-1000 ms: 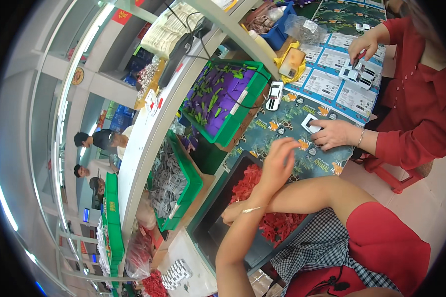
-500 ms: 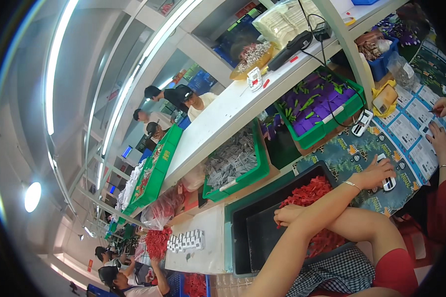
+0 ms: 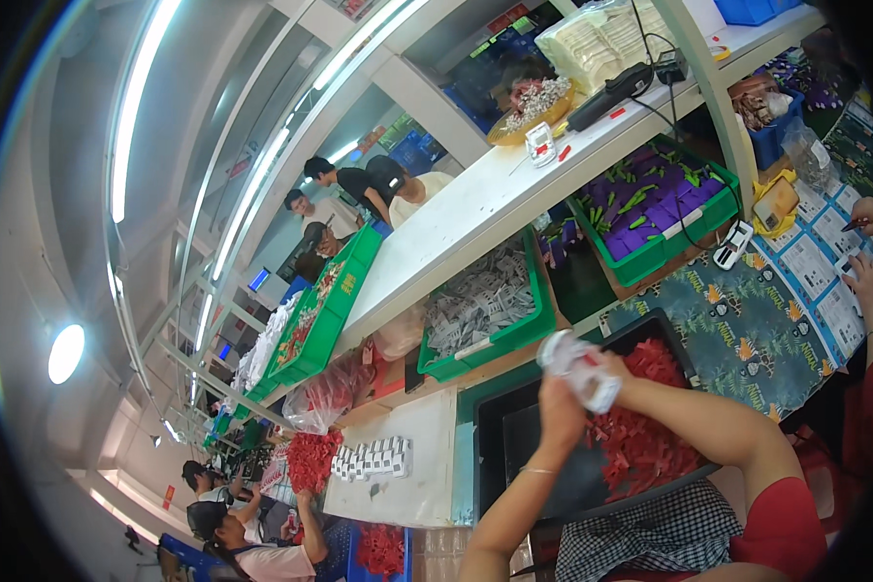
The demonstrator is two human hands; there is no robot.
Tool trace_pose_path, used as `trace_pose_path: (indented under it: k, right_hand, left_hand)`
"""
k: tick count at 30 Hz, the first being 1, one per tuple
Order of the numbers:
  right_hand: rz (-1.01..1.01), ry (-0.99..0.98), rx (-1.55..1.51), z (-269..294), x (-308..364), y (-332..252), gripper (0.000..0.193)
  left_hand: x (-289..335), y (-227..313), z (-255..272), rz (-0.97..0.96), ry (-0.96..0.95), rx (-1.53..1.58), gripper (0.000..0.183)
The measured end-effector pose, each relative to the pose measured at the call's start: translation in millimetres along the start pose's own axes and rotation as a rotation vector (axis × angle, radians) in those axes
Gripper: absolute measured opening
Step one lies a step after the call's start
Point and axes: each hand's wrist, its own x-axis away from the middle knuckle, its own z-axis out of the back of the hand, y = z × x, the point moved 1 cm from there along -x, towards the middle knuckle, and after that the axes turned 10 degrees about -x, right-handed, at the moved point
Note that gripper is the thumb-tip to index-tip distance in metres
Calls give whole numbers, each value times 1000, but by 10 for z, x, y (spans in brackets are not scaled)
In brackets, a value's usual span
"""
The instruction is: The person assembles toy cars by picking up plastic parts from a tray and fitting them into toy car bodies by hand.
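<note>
Head view: white plastic car-shaped piece (image 3: 582, 376), blurred, above black rectangular tray (image 3: 512, 427); left hand (image 3: 560, 404) and right hand (image 3: 619, 373) both have fingers closed on it. Judged mid-handling; finish unclear. Small white blocks with dark sides (image 3: 373, 458) stand in rows, 8 o'clock; red plastic pieces (image 3: 650, 456) lie unused, 4 o'clock, partly hidden by right forearm (image 3: 703, 407). Green plastic crate (image 3: 545, 308), grey parts inside, 10 o'clock.

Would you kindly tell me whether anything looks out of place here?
Slightly: two small red pieces lie loose on the white shelf, away from the red heap in the black bin, so they look stray.
</note>
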Motion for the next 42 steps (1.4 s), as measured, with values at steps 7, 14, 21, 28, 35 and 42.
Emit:
trace_pose_path:
  k: [7, 14, 21, 28, 35, 42]
  right_hand:
    - [522, 399, -13, 193, -19, -458, 13]
    - [751, 184, 257, -44, 116, -417, 16]
    - [732, 127, 264, -137, 242, -447, 11]
    - [706, 188, 228, -125, 242, -451, 12]
    - [697, 183, 170, -150, 245, -449, 15]
    - [680, 158, 292, -149, 257, -479, 14]
  left_hand:
    - [185, -579, 468, 454, 207, 733, 53]
    - [205, -947, 267, 495, 92, 821, 42]
    - [301, -889, 206, 515, 75, 898, 40]
    - [313, -915, 191, 514, 78, 850, 38]
    - [303, -832, 235, 481, 48, 791, 33]
    - [302, -913, 202, 516, 82, 807, 34]
